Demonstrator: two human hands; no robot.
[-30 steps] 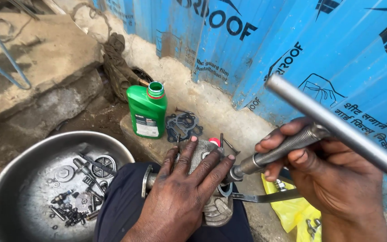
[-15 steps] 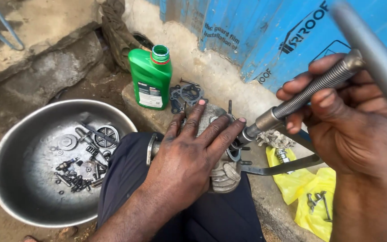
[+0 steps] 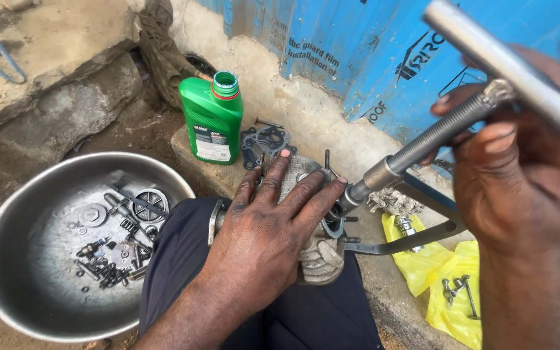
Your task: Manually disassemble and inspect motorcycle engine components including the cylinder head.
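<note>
My left hand lies flat with spread fingers on a grey metal engine part that rests on my dark-trousered thigh, pressing it down. My right hand is closed around the knurled shaft of a long T-handle socket wrench. The wrench's socket end meets the engine part just past my left fingertips. Its crossbar runs across the upper right, close to the camera.
A steel bowl at the left holds several bolts, springs and small parts. An open green oil bottle and a gasket stand on the concrete ledge. Yellow plastic bags with bolts lie at the right. A blue sheet wall is behind.
The view has come closer and shifted. My right hand has risen toward the upper right with the wrench, its socket still at the engine part. My left hand stays pressed on the part.
</note>
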